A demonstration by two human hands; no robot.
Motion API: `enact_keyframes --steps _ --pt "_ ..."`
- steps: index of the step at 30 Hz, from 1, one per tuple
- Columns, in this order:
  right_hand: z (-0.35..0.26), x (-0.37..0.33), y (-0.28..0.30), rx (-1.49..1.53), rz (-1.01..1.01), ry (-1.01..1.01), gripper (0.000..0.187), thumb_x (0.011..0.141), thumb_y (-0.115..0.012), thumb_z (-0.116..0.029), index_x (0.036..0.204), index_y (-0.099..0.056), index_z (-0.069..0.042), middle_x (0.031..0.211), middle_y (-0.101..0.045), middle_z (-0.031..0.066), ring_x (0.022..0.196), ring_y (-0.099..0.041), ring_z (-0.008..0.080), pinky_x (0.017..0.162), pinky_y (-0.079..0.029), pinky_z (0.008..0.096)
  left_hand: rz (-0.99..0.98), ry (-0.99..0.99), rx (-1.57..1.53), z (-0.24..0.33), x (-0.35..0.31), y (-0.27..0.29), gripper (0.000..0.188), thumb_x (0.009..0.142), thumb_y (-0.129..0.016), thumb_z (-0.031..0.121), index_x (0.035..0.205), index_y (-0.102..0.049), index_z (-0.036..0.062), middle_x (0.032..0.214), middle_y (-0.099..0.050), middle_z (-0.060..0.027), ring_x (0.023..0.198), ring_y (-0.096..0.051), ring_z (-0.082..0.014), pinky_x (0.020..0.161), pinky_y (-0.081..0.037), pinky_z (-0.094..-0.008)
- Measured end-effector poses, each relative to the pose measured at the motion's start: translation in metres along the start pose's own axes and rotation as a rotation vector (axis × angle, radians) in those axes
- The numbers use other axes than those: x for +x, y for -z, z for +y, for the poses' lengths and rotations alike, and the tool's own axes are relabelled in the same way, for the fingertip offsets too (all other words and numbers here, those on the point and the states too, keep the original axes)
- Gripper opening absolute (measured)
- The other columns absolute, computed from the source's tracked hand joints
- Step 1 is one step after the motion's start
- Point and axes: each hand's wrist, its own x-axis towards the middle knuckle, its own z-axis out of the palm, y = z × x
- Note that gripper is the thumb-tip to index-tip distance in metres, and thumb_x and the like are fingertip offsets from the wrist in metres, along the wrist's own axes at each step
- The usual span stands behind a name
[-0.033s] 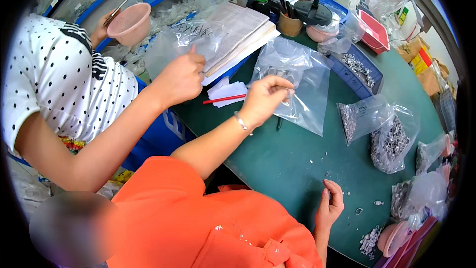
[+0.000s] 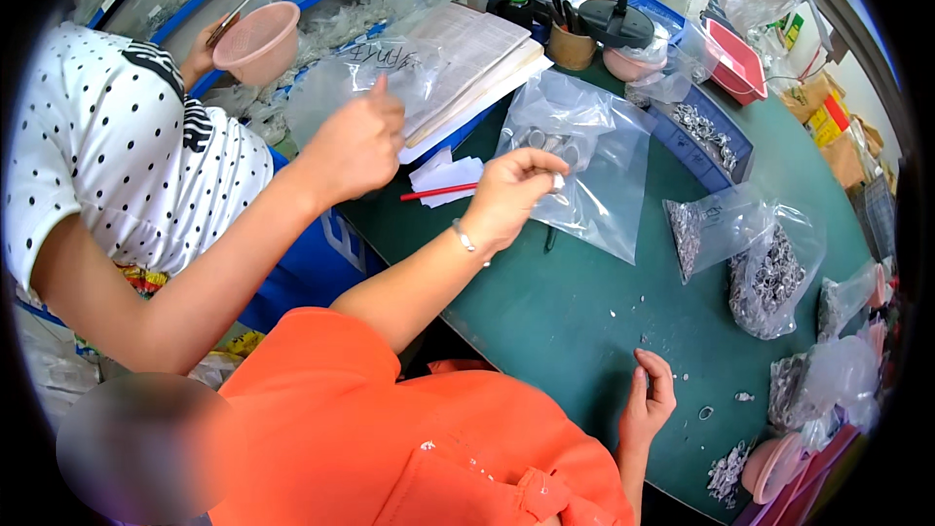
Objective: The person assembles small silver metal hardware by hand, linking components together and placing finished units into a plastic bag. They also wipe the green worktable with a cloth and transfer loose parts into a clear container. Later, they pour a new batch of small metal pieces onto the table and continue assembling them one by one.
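Note:
My left hand (image 2: 514,197), with a bracelet on its wrist, is closed in a pinch on a small shiny metal piece (image 2: 558,182). It hangs over a clear plastic bag (image 2: 612,205) that lies flat on the green table, with several ring-like metal parts (image 2: 557,146) showing at the bag. Down at the near edge of the table is my right hand (image 2: 649,397), its fingers loosely bent, thumb and fingers apart, nothing visible in them. Close to that hand lie a small metal ring (image 2: 705,413) and some tiny bits.
A co-worker's hand (image 2: 362,141) reaches over the papers (image 2: 467,58) from the left; their other hand holds a pink basket (image 2: 255,44). A red pencil (image 2: 438,192), bags of metal parts (image 2: 769,278), a blue bin (image 2: 703,141) and a black fan (image 2: 619,19) stand around.
My left hand has turned and shifted slightly left, so the small metal piece shows more plainly. The co-worker's near hand has tilted a little, thumb higher. My right hand stays put.

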Motion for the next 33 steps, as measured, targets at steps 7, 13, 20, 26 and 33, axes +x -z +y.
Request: enact_keyframes --steps 7,13,20,26,33 --pt "-0.004 -0.004 -0.006 0.028 -0.038 0.049 0.013 0.082 -0.052 0.003 0.091 -0.062 0.003 0.095 -0.063 0.0128 0.091 -0.058 0.0223 0.081 -0.045 0.0296 -0.257 0.211 -0.794 0.016 -0.051 0.012 0.023 0.088 -0.051 0.019 0.105 -0.050 0.0040 0.099 -0.056 -0.0075 0.087 -0.058 -0.0184 0.072 -0.050 -0.0286" --pt "-0.002 -0.013 0.001 -0.002 -0.023 0.073 0.014 0.081 -0.052 0.005 0.091 -0.062 0.003 0.095 -0.063 0.0130 0.091 -0.059 0.0230 0.082 -0.045 0.0306 -0.348 0.245 -0.860 0.013 -0.061 0.007 0.021 0.089 -0.049 0.022 0.102 -0.051 0.0051 0.093 -0.056 -0.0072 0.083 -0.056 -0.0186 0.067 -0.047 -0.0284" --pt "0.000 -0.022 0.020 -0.076 0.054 0.035 0.013 0.081 -0.055 0.003 0.091 -0.062 0.002 0.095 -0.063 0.0127 0.093 -0.059 0.0227 0.085 -0.044 0.0299 -0.201 0.054 -0.496 0.038 -0.070 0.007 0.022 0.087 -0.056 0.009 0.109 -0.057 0.0049 0.111 -0.059 -0.0106 0.097 -0.058 -0.0181 0.076 -0.048 -0.0285" --pt "0.011 -0.036 0.045 -0.056 0.171 -0.089 0.015 0.083 -0.052 0.004 0.094 -0.061 0.005 0.098 -0.061 0.0117 0.094 -0.057 0.0198 0.086 -0.043 0.0293 0.265 0.006 0.378 0.039 -0.070 0.054 0.013 0.084 -0.058 0.005 0.096 -0.060 -0.0001 0.089 -0.063 -0.0048 0.078 -0.060 -0.0112 0.062 -0.046 -0.0205" --pt "0.018 -0.030 0.029 -0.025 0.075 -0.061 0.014 0.083 -0.050 0.005 0.093 -0.060 0.005 0.097 -0.061 0.0119 0.093 -0.057 0.0198 0.086 -0.043 0.0296 0.436 0.219 0.295 0.013 -0.107 0.105 0.018 0.084 -0.058 0.006 0.102 -0.056 0.0014 0.089 -0.062 -0.0057 0.075 -0.059 -0.0118 0.059 -0.047 -0.0211"
